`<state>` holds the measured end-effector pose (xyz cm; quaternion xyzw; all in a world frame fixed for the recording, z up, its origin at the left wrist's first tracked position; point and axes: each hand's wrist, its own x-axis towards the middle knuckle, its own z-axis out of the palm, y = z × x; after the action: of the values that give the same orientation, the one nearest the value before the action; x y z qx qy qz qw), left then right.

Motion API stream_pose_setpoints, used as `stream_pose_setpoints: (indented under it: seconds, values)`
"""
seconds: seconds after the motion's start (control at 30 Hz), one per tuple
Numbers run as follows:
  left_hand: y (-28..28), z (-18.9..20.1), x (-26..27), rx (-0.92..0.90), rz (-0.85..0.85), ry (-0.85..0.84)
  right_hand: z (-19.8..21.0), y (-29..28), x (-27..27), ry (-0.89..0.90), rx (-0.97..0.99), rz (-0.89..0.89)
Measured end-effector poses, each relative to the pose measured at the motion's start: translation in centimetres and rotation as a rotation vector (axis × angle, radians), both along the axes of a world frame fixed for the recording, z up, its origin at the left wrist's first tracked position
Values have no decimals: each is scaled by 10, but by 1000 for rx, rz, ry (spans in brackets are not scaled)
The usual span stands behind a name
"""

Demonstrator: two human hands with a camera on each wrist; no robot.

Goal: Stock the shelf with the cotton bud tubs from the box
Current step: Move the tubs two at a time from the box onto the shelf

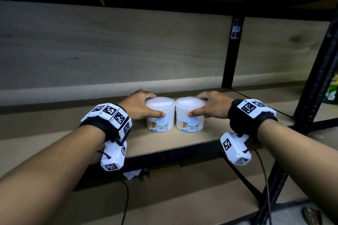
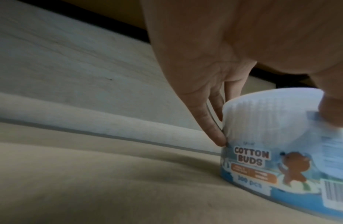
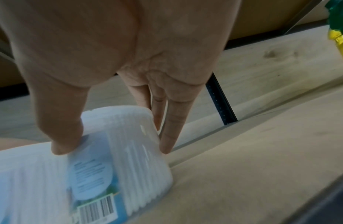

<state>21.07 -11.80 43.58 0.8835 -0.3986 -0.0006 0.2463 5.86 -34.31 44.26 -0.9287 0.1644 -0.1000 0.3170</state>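
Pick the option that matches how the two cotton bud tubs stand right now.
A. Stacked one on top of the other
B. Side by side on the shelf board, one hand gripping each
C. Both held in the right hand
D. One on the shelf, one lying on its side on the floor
B: the left cotton bud tub and the right cotton bud tub stand upright side by side on the shelf board, the left hand gripping one and the right hand the other.

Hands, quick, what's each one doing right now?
Left hand: grips the left tub, standing on the shelf.
Right hand: grips the right tub beside it.
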Motion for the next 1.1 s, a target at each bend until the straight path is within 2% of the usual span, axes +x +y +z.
stream_pose_setpoints:
  seconds: [0.2, 0.37, 0.67, 0.8, 1.1]
  values:
    - [-20, 1, 22, 67, 21, -24, -4, -24, 36, -5, 26, -11]
    - [-34, 6, 35, 80, -6, -7, -1, -37, 52, 30, -60, -13]
    - [-54, 5, 63, -5, -31, 46, -4, -57, 82, 24, 5, -32]
    - [-61, 5, 71, 2, -15, 30, -3, -65, 93, 18, 94, -25]
    - [-72, 7, 84, 31, 10, 31, -3, -75, 112, 46, 96, -52]
